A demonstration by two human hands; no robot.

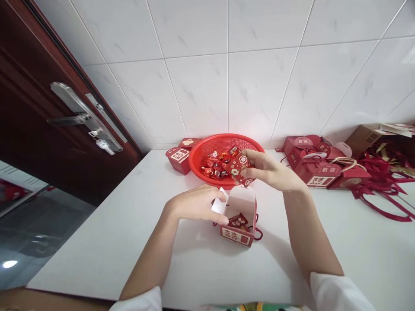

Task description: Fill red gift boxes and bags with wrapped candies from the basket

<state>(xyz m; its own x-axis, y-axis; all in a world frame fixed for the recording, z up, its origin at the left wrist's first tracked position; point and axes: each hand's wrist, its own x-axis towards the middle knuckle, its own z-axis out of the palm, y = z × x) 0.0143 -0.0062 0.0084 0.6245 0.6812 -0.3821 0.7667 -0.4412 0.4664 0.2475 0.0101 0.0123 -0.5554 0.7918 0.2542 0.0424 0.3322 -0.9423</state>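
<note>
"Two white sleeves (339, 291) come first. Then?"

"Two bare hands above one white tabletop (123, 233). The left hand (197, 203) pinches the white flap (220, 202) of one open gift box (237, 236), candies (238, 221) inside. The right hand (274, 172) grips one flower-printed red piece (238, 166)."

"Where's that box?"

"Just in front of one red plastic basket (193, 162), its wrapped sweets (212, 170) too jumbled to count."

"And around?"

"Tiled wall (194, 99) behind, one dark door (29, 129) at left with keys (105, 146). Closed boxes (317, 172) overlap at right, beside one cardboard carton (365, 139)."
</note>
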